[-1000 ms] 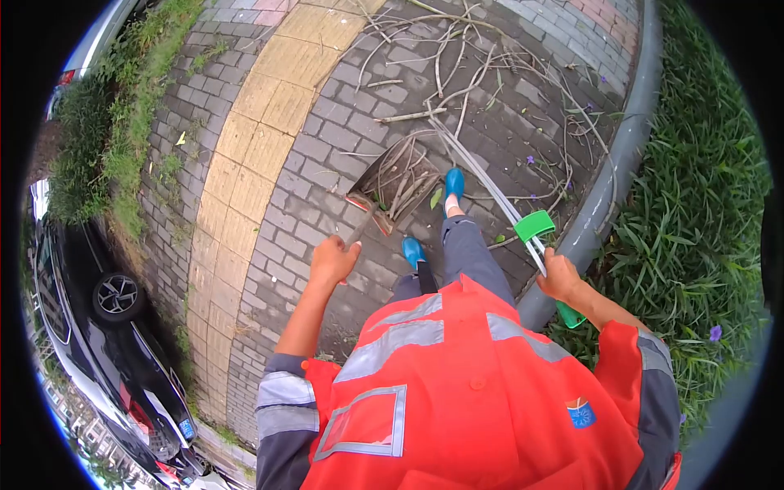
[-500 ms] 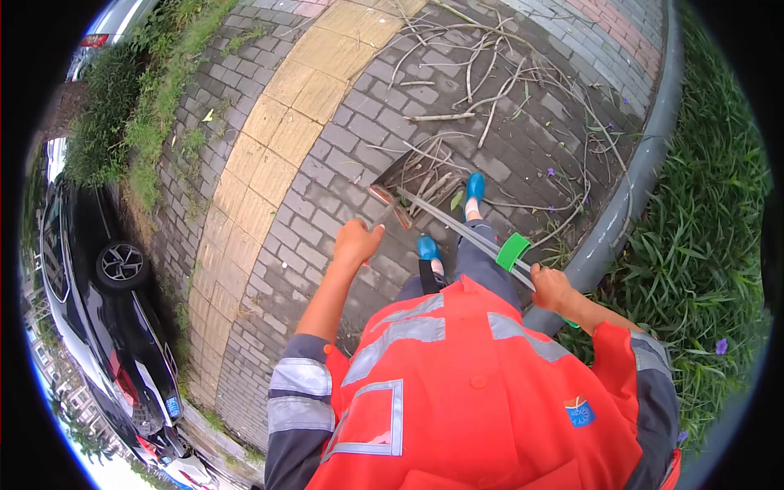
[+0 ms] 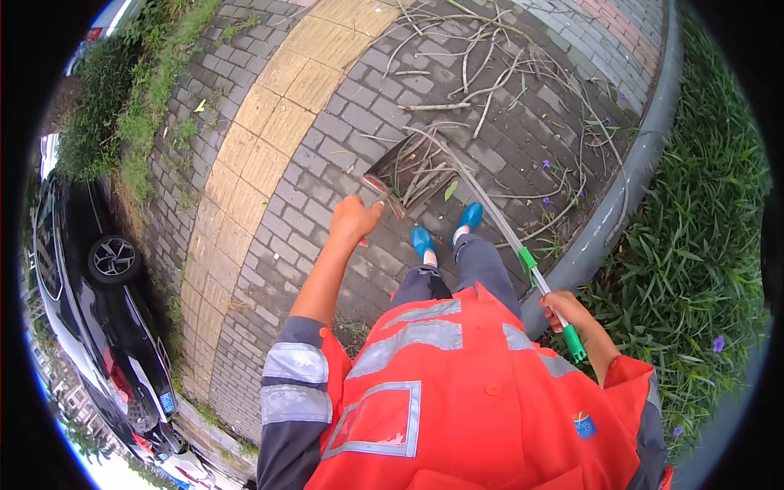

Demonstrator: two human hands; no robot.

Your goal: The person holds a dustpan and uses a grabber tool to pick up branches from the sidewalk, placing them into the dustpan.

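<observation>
Hands (image 3: 356, 220) apart, tongs (image 3: 499, 219) right, dustpan (image 3: 384, 161) (stick-filled) ahead

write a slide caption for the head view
Right hand grips a long green-fitted tool, left hand holds a dustpan of sticks, with loose branches strewn over the brick paving.

Got the left arm (image 3: 317, 282) reaching out front, pretty much straight, with the left hand (image 3: 357, 219) curled up, thumb pointing inward. Got the right arm (image 3: 598, 343) lower and off to the side, right hand (image 3: 563, 312) wrapped closed, fingers bent.
</observation>
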